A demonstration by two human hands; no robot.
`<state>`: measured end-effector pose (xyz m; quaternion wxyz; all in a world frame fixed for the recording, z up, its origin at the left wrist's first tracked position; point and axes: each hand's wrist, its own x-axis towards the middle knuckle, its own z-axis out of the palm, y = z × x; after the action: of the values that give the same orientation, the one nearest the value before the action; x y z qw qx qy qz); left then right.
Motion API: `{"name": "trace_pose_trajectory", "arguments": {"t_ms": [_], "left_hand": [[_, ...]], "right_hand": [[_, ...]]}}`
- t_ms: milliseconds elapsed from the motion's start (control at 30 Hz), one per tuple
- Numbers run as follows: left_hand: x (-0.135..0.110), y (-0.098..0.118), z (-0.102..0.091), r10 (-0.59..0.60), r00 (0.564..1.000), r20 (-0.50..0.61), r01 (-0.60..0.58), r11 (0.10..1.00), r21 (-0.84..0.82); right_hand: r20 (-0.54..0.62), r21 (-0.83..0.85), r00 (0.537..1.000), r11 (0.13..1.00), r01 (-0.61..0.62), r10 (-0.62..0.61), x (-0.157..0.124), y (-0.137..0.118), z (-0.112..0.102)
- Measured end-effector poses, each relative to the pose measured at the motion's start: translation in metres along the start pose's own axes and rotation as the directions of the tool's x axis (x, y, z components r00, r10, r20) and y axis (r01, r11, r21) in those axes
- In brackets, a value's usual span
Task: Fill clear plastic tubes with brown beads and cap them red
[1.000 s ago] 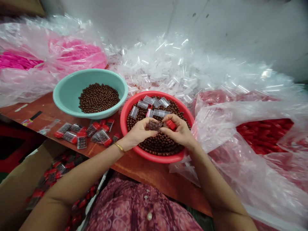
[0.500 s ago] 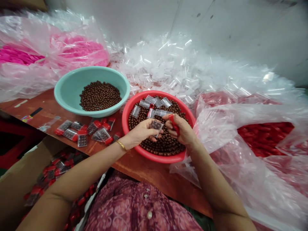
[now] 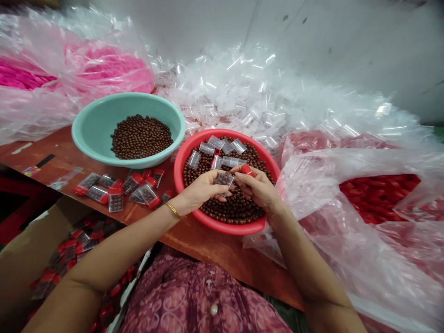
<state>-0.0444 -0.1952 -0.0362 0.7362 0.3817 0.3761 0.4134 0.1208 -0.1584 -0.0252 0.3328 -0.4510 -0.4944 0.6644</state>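
Note:
Over a red basin (image 3: 179,172) of brown balls (image 3: 229,213), my left hand (image 3: 201,190) is closed on a small clear plastic case (image 3: 225,179) with brown balls inside. My right hand (image 3: 255,186) is closed on a red plastic cap (image 3: 247,169), its fingertips close to the case's right end; whether they touch it I cannot tell. Several clear cases (image 3: 233,162) lie on the balls behind my hands. Left of the basin, filled cases with red caps (image 3: 115,200) lie on the reddish-brown table (image 3: 194,240).
A turquoise basin (image 3: 80,134) with more brown balls stands at left. Clear cases (image 3: 256,92) are heaped along the wall. Plastic bags hold pink parts (image 3: 111,69) at back left and red parts (image 3: 378,196) at right. Below the table edge, a cardboard box (image 3: 38,240) contains red-capped cases.
The red cap has turned in my right hand and shows less of its length. My right fingers have come nearer the case. The view has shifted slightly.

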Motion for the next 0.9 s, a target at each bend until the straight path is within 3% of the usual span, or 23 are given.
{"name": "trace_pose_trajectory", "arguments": {"t_ms": [200, 267, 433, 567, 767, 900], "left_hand": [[-0.002, 0.002, 0.002, 0.228, 0.972, -0.057, -0.216, 0.961, 0.171], [-0.003, 0.002, 0.003, 0.258, 0.964, -0.065, -0.24, 0.948, 0.209], [-0.002, 0.0, 0.002, 0.253, 0.966, -0.058, -0.236, 0.948, 0.213], [-0.002, -0.002, 0.001, 0.193, 0.981, -0.021, -0.185, 0.962, 0.201], [-0.004, 0.001, 0.0, 0.102, 0.994, 0.031, -0.104, 0.992, 0.077], [-0.003, 0.003, 0.0, 0.088, 0.995, 0.038, -0.088, 0.996, 0.014]], "right_hand": [[0.008, 0.009, 0.998, 0.998, 0.058, -0.058, -0.002, 0.001, 0.0], [0.014, 0.015, 0.997, 0.997, 0.073, -0.074, -0.002, 0.003, -0.001], [-0.01, -0.074, 0.97, 0.967, 0.242, -0.244, -0.005, 0.005, -0.003], [0.13, -0.326, 0.904, 0.843, 0.427, -0.407, -0.01, -0.004, -0.004], [0.32, -0.507, 0.853, 0.686, 0.522, -0.412, -0.01, -0.018, -0.008], [0.312, -0.496, 0.871, 0.716, 0.491, -0.38, -0.009, -0.019, -0.008]]}}
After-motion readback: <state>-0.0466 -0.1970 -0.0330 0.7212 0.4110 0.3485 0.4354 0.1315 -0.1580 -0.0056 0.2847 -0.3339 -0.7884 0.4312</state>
